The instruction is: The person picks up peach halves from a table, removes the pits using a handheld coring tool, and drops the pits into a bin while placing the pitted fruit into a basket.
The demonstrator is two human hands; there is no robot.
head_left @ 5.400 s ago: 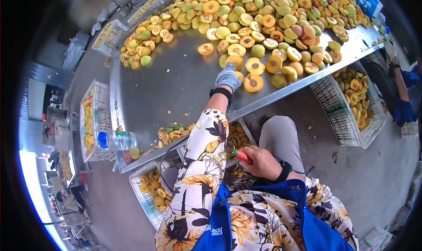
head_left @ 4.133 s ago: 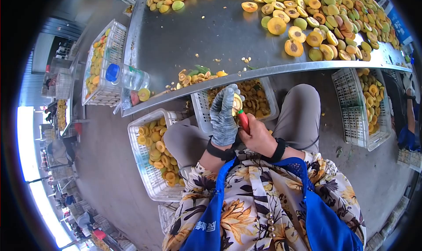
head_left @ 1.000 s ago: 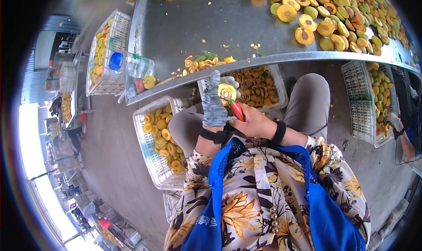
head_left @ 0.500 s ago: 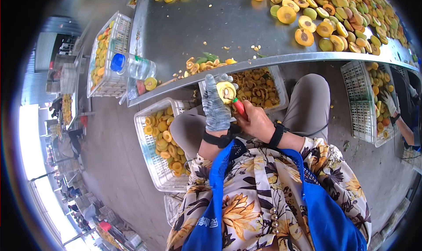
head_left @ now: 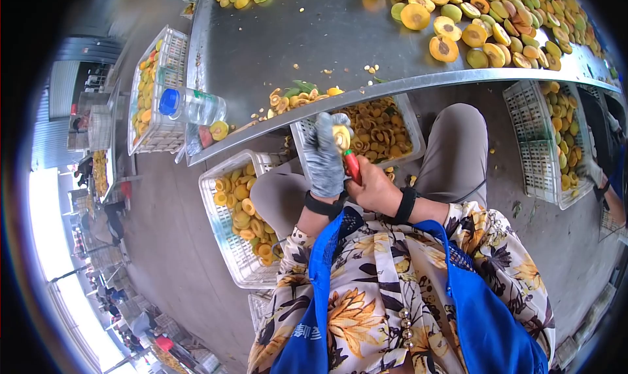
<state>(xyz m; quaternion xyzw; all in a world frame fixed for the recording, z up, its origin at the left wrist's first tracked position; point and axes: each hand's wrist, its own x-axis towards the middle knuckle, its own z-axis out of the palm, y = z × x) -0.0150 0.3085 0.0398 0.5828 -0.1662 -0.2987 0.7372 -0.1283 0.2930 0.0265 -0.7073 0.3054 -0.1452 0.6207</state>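
Note:
My left hand (head_left: pixel 323 163), in a grey glove, is closed around a yellow apricot half (head_left: pixel 341 137), held just below the table's edge. In my bare right hand (head_left: pixel 377 188) is a red-handled pitting knife (head_left: pixel 353 167) with a green collar. Its tip meets the fruit's lower side and is hidden there. Behind my hands, a white crate (head_left: pixel 416 126) under the table holds many scooped apricot pieces. To the left of my knee, another white crate (head_left: pixel 226 256) contains apricot halves.
The metal table (head_left: pixel 281 40) carries a large pile of apricot halves (head_left: pixel 497 20) and scraps near its edge (head_left: pixel 297 100). A water bottle (head_left: pixel 196 106) lies at the left corner. Fruit crates stand left (head_left: pixel 173 50) and right (head_left: pixel 523 122). A co-worker's gloved hand (head_left: pixel 592 171) is at far right.
The apricot half has turned more edge-on as my left hand rotated and its fingers folded in. My right hand keeps the knife against it. The co-worker's hand has moved down.

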